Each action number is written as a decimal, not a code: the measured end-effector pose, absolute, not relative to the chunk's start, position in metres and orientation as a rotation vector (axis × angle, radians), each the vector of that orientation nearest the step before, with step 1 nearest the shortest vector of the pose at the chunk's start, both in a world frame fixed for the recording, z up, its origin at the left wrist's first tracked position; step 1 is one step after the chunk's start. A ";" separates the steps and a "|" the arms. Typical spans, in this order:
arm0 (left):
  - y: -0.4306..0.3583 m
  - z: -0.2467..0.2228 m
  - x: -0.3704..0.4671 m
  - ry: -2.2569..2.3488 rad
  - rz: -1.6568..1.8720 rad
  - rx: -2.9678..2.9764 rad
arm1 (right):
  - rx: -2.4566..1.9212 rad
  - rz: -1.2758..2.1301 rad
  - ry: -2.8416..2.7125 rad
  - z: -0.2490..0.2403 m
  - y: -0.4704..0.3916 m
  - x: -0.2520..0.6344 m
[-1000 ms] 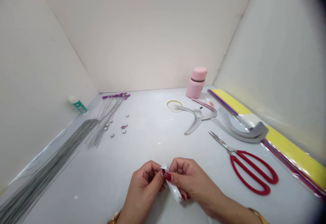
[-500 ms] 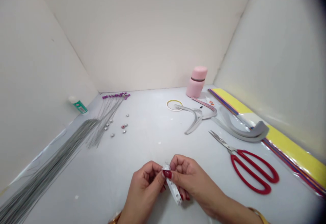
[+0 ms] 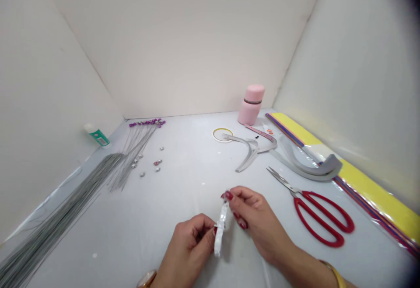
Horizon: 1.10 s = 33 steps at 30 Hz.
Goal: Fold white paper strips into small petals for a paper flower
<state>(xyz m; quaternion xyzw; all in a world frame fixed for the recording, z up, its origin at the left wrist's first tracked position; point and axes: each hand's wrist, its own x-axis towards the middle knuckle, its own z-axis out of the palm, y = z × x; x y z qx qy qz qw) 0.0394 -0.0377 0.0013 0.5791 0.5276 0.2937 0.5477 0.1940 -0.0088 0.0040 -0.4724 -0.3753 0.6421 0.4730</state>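
A narrow, shiny silver-white paper strip (image 3: pixel 218 241) is held low in front of me, with a small fold or knot around its middle. My left hand (image 3: pixel 193 244) pinches it at that fold, thumb against curled fingers. At the far end of the strip, my right hand (image 3: pixel 252 218) has it between thumb and index finger, the other fingers curled beneath. Below the fold, the lower part of the strip hangs toward me. Part of the fold is hidden by the left fingertips.
Red-handled scissors (image 3: pixel 308 205) lie right, near grey paper strips (image 3: pixel 305 170) and wrapped coloured sheets (image 3: pixel 364 192). Behind are a pink bottle (image 3: pixel 251 106) and a yellow-rimmed ring (image 3: pixel 223 135). Left are small silver pieces (image 3: pixel 142 174), grey wires (image 3: pixel 72 205), purple-tipped stems (image 3: pixel 147 123) and a green-white tube (image 3: pixel 100 137).
My right hand has moved up and away from the left one, drawing the end of the strip forward. More of the strip shows between my hands, and its fold is now visible.
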 end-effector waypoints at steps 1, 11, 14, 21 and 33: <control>-0.039 0.002 0.040 1.245 0.663 1.371 | -1.144 1.501 -0.847 0.003 -0.005 0.197; -0.041 0.003 0.043 1.202 0.701 1.272 | -1.145 1.825 -1.023 -0.002 -0.009 0.194; -0.041 0.003 0.042 1.178 0.668 1.322 | -1.196 1.738 -1.179 -0.001 -0.015 0.190; -0.041 -0.003 0.043 1.194 0.722 1.366 | -1.199 1.631 -1.332 -0.001 -0.017 0.188; -0.045 0.002 0.041 1.198 0.652 1.579 | -1.244 1.466 -1.393 0.001 -0.017 0.190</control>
